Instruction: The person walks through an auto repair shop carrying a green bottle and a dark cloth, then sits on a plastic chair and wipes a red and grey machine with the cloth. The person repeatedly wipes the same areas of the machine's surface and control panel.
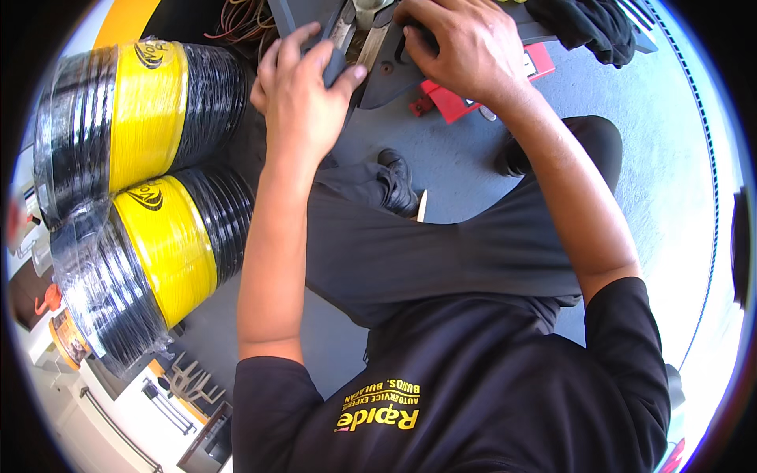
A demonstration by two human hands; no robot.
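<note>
At the top of the head view, my left hand (303,106) has its thumb and fingers around a dark grey block (335,69). Opposite it, my right hand (473,51) is curled over a dark edge or handle, mostly hidden under the fingers. Between the hands lie metal jaw-like bars (371,49) with a rounded metal piece (371,14) between them, cut off by the upper edge. A dark grey plate (386,79) with a bolt hole lies beneath the bars.
Two black-and-yellow plastic-wrapped rolls (150,110) stand at left. A red case (449,102) lies on the grey floor beyond my right forearm. Black cloth (591,27) hangs at the upper right. Loose cables (240,20) are at upper left; my black shoe (400,181) is below.
</note>
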